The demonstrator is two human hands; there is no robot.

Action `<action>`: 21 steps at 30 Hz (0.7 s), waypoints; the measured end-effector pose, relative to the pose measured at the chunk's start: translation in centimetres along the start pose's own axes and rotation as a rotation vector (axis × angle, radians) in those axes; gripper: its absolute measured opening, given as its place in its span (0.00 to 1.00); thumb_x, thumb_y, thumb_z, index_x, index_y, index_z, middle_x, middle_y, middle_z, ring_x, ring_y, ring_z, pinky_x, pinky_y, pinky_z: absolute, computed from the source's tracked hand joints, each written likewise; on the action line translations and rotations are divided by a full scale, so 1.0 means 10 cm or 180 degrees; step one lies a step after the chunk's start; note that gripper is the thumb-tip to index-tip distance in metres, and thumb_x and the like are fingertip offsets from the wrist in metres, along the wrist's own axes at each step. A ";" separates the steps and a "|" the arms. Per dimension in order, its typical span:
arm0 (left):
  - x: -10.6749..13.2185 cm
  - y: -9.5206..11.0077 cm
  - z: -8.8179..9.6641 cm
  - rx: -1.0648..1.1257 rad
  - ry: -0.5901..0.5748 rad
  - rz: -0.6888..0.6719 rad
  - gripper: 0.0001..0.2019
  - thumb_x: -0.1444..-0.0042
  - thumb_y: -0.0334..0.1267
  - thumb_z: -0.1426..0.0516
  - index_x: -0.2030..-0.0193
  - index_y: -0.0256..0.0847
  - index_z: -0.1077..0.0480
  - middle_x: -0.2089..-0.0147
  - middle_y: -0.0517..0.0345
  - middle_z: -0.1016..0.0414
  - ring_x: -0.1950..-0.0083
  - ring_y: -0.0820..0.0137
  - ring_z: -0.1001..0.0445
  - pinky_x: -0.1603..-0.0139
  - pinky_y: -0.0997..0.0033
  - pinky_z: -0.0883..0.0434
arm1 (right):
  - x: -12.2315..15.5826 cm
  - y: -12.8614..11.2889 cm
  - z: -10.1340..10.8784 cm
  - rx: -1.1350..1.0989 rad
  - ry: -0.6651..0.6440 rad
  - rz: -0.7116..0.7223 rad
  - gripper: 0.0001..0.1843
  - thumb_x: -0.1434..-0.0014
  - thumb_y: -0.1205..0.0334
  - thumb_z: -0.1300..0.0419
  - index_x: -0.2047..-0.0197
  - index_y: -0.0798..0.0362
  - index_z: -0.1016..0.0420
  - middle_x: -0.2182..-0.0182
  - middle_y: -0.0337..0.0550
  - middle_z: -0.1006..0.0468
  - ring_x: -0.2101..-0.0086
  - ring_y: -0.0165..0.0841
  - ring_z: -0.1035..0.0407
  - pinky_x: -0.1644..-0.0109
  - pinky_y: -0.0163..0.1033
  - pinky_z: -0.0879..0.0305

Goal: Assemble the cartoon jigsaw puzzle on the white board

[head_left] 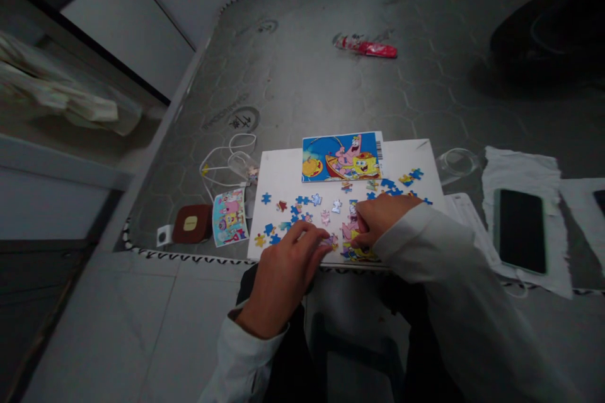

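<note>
A white board [283, 171] lies on a grey mattress with several loose jigsaw pieces [302, 200] scattered over it. A cartoon reference picture [341, 157] lies at the board's far edge. A joined patch of puzzle [353, 253] sits at the near edge. My left hand [283, 271] rests on the board's near edge, fingers curled, its fingertips on a small piece [329, 241] beside the patch. My right hand [380, 217] lies over the joined patch, fingers bent and pressed down on it.
A small cartoon card [229, 217], a brown box [191, 223] and a white cable [227, 164] lie left of the board. A phone [521, 230] lies on white paper to the right. A red wrapper [366, 46] and a dark bag [553, 31] lie farther back.
</note>
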State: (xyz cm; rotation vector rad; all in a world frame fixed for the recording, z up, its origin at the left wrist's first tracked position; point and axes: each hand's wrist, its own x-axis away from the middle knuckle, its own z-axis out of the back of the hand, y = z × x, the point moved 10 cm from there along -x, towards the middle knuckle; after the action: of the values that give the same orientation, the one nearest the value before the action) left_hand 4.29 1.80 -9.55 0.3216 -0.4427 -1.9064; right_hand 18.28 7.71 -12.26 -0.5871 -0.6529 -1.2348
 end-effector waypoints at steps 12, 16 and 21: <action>0.08 0.01 0.02 0.0098 0.0324 0.0397 0.08 0.36 0.37 0.35 0.53 0.42 0.27 0.61 0.62 0.23 0.63 0.65 0.21 0.63 0.66 0.27 | 0.01 -0.01 0.02 0.0033 -0.0017 -0.0032 0.18 0.40 0.46 0.33 0.54 0.50 0.19 0.52 0.54 0.17 0.49 0.51 0.23 0.49 0.52 0.27; 0.11 0.00 0.05 0.0050 0.0461 0.0404 0.07 0.36 0.41 0.35 0.56 0.43 0.27 0.64 0.64 0.23 0.66 0.68 0.22 0.67 0.68 0.30 | 0.01 0.01 0.01 0.0023 0.0013 -0.0031 0.17 0.41 0.45 0.33 0.56 0.49 0.19 0.53 0.52 0.16 0.50 0.50 0.22 0.50 0.51 0.27; 0.10 -0.01 0.10 -0.0222 0.0488 0.0028 0.09 0.31 0.43 0.40 0.47 0.46 0.27 0.55 0.63 0.22 0.62 0.70 0.21 0.67 0.70 0.31 | 0.02 0.01 0.02 0.0026 0.0060 -0.0044 0.18 0.41 0.45 0.33 0.56 0.49 0.18 0.53 0.53 0.17 0.51 0.51 0.22 0.51 0.51 0.27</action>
State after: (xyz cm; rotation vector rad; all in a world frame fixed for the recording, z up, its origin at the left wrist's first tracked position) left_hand 3.40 1.11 -8.69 0.4157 -0.2746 -1.8684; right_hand 18.41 7.76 -11.99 -0.5643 -0.6468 -1.2486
